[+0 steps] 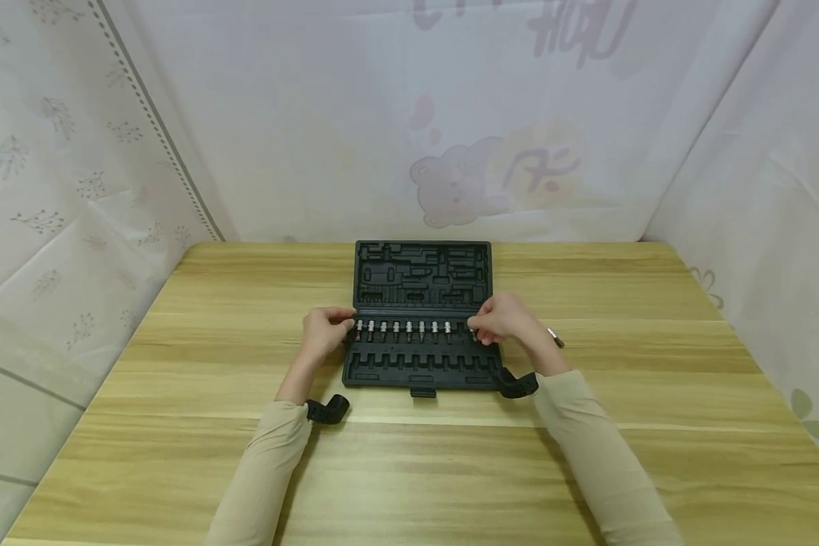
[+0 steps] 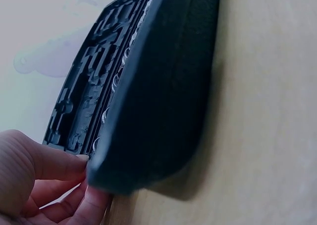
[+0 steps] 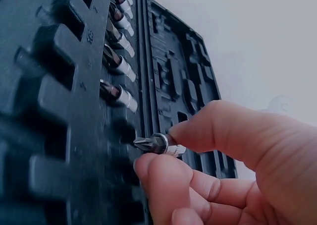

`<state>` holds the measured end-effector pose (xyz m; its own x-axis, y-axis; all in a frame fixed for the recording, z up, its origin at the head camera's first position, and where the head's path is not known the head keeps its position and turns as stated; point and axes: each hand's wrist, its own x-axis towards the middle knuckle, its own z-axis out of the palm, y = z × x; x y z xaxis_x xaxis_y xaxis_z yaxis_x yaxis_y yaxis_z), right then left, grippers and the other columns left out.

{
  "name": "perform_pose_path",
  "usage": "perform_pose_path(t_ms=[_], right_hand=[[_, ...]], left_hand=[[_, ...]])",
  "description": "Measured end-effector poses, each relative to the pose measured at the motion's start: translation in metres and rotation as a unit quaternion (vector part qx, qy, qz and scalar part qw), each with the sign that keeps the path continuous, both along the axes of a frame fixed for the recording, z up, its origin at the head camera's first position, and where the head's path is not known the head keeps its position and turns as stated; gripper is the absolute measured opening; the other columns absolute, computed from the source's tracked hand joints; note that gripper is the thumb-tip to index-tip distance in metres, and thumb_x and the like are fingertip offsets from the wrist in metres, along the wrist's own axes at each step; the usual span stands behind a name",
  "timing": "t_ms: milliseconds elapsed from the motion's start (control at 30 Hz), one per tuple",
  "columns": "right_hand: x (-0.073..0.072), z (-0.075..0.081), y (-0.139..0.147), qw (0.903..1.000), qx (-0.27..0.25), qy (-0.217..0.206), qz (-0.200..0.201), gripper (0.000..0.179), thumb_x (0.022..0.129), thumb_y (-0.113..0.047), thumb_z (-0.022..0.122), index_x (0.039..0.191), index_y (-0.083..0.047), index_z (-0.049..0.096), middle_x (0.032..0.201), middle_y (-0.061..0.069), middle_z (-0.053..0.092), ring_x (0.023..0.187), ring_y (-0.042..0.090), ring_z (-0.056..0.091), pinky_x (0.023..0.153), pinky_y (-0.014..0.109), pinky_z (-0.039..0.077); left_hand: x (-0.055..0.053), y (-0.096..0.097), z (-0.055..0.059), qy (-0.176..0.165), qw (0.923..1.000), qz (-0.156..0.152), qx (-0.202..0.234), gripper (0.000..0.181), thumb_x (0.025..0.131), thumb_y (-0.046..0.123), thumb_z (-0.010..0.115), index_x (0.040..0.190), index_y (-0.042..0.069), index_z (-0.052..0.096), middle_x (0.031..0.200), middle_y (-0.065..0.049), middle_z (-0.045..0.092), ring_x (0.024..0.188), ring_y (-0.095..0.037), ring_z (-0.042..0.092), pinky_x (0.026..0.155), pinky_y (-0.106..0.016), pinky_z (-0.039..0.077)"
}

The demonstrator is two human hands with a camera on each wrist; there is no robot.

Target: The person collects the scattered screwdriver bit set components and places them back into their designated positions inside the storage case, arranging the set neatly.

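An open black plastic tool case (image 1: 399,349) lies on the table with its lid (image 1: 423,258) folded back. Several silver bit sockets (image 1: 409,328) with dark tips stand in a row in its upper slots. At the left end, my left hand (image 1: 322,334) grips the case's edge, thumb on top and fingers against the outer side, as the left wrist view shows. Over the right end of that row, my right hand (image 1: 505,318) pinches a bit socket (image 3: 159,143) between thumb and index finger. Its cross-shaped tip points toward the case, near vacant slots.
Another bit socket (image 1: 556,338) lies on the wooden table (image 1: 655,364) just right of the right hand. The case's lower row of slots (image 1: 409,362) holds nothing. A printed cloth (image 1: 314,136) hangs behind the table. Each wrist wears a black camera mount (image 1: 329,410).
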<state>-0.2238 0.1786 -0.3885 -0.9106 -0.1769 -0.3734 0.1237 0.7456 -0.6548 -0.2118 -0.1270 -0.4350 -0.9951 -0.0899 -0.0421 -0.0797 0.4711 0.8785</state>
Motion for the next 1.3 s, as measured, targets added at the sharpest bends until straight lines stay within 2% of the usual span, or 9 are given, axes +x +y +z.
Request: perform_pose_path(t_ms=[400,767,933,1000,1033,1067,1167,1200,1300], right_hand=[[-0.009,-0.005,-0.022,0.9991,0.036,-0.005,-0.019,0.024,0.086,-0.016,0.064,0.069,0.000,0.069,0.053,0.003,0.061,0.048,0.013,0.060,0.048,0.024,0.048],[-0.011,-0.004,-0.028,0.9970,0.075,-0.020,-0.007,0.039,0.086,-0.013,0.064,0.050,-0.011,0.049,0.049,0.003,0.058,0.046,0.012,0.059,0.041,0.021,0.035],[-0.016,-0.001,-0.028,0.9960,0.081,-0.038,-0.008,0.042,0.085,-0.011,0.066,0.049,-0.012,0.045,0.048,0.002,0.056,0.044,0.011,0.057,0.043,0.022,0.038],[-0.019,0.000,-0.027,0.9952,0.085,-0.048,-0.011,0.031,0.085,-0.012,0.068,0.059,-0.004,0.053,0.048,0.003,0.055,0.043,0.011,0.057,0.045,0.022,0.042],[-0.021,0.000,-0.027,0.9947,0.087,-0.053,-0.013,0.022,0.084,-0.012,0.069,0.072,0.003,0.059,0.048,0.003,0.054,0.042,0.011,0.056,0.046,0.023,0.044],[-0.023,0.000,-0.027,0.9941,0.089,-0.061,-0.017,0.024,0.084,-0.013,0.070,0.089,0.009,0.061,0.049,0.003,0.054,0.042,0.010,0.055,0.047,0.023,0.046],[-0.029,0.001,-0.026,0.9913,0.096,-0.088,-0.023,0.068,0.084,-0.015,0.071,0.134,0.014,0.036,0.053,0.004,0.054,0.040,0.009,0.052,0.049,0.024,0.048],[-0.031,0.001,-0.026,0.9901,0.102,-0.094,-0.023,0.080,0.084,-0.016,0.072,0.141,0.014,0.024,0.055,0.004,0.055,0.040,0.008,0.051,0.048,0.023,0.048],[-0.037,0.001,-0.026,0.9864,0.118,-0.113,-0.023,0.082,0.083,-0.018,0.072,0.142,0.012,0.023,0.058,0.004,0.054,0.040,0.007,0.048,0.047,0.022,0.046]], left_hand=[[0.000,0.000,-0.001,0.001,1.0000,-0.001,-0.003,0.021,0.085,-0.002,0.061,0.103,-0.005,0.070,0.099,-0.022,0.068,0.068,-0.017,0.063,0.056,-0.023,0.050],[0.000,0.000,-0.001,0.002,1.0000,-0.001,-0.004,0.021,0.085,-0.001,0.062,0.104,-0.004,0.070,0.099,-0.022,0.068,0.066,-0.017,0.062,0.055,-0.023,0.048],[0.001,0.000,0.000,0.000,1.0000,-0.001,-0.005,0.021,0.085,-0.001,0.062,0.105,-0.004,0.070,0.099,-0.022,0.068,0.068,-0.018,0.062,0.056,-0.023,0.049],[0.001,0.000,0.000,-0.002,1.0000,-0.002,-0.004,0.021,0.085,-0.001,0.062,0.105,-0.004,0.070,0.100,-0.022,0.067,0.069,-0.019,0.063,0.056,-0.023,0.049],[0.001,0.000,0.001,-0.003,1.0000,-0.002,-0.003,0.021,0.086,-0.001,0.061,0.105,-0.004,0.069,0.100,-0.022,0.067,0.069,-0.020,0.063,0.056,-0.024,0.049],[0.001,0.000,0.001,-0.004,1.0000,-0.001,-0.002,0.021,0.086,-0.001,0.061,0.105,-0.004,0.069,0.100,-0.022,0.067,0.070,-0.021,0.063,0.057,-0.024,0.049],[0.000,0.000,0.001,-0.004,1.0000,-0.001,-0.002,0.022,0.086,-0.001,0.061,0.106,-0.004,0.069,0.101,-0.023,0.067,0.071,-0.023,0.064,0.057,-0.024,0.049],[0.000,0.000,0.001,-0.003,1.0000,0.000,-0.002,0.022,0.086,-0.001,0.061,0.106,-0.004,0.069,0.101,-0.023,0.067,0.072,-0.023,0.064,0.057,-0.024,0.049],[0.000,0.000,0.001,-0.001,1.0000,0.000,-0.001,0.021,0.086,-0.002,0.061,0.105,-0.005,0.069,0.101,-0.023,0.067,0.072,-0.023,0.064,0.056,-0.024,0.049]])
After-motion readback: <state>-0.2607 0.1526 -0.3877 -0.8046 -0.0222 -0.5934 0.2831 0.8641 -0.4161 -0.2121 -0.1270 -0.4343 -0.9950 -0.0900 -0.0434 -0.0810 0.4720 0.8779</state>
